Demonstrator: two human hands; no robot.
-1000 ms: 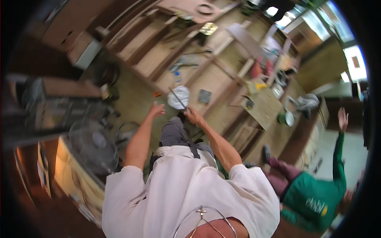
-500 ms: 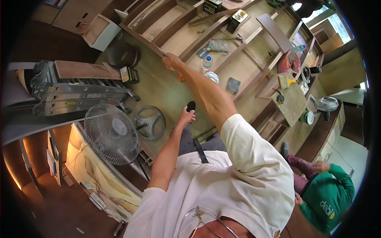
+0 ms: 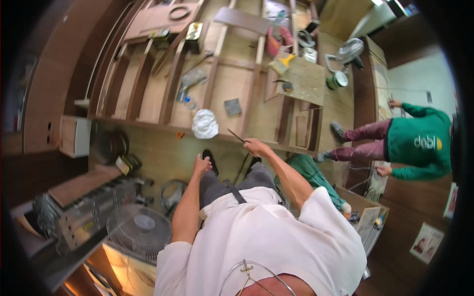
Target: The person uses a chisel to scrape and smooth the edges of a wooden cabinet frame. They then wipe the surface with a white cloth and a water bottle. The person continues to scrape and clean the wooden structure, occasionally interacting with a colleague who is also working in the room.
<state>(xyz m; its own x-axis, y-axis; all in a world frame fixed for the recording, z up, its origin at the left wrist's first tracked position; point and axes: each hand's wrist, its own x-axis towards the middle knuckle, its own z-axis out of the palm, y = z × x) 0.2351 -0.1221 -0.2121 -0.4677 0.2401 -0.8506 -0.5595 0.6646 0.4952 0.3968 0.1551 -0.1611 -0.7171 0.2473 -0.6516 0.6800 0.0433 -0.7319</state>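
Note:
My right hand point(image 3: 257, 147) is closed around a thin dark stick-like tool point(image 3: 236, 135), whose kind I cannot make out. It points forward and left, over the near edge of a wooden frame point(image 3: 143, 122). My left hand point(image 3: 201, 164) hangs low beside a black shoe point(image 3: 209, 161), its fingers loosely apart with nothing in them. Ahead of my hands lies a crumpled white bundle point(image 3: 205, 124). Just behind it is a clear bottle with a blue cap point(image 3: 190, 103). A flat grey square point(image 3: 232, 106) rests inside the frame.
A yellow paintbrush point(image 3: 282, 64) and a tape measure point(image 3: 287, 87) lie on a board at right. A co-worker in green point(image 3: 417, 143) stands far right. At left are a folded ladder point(image 3: 89, 209), a fan point(image 3: 139, 227) and a small tin point(image 3: 128, 165).
My view has swung right. My right hand, holding the thin tool, has come back from the frame's far-left edge to in front of me. The co-worker has straightened up, arms apart.

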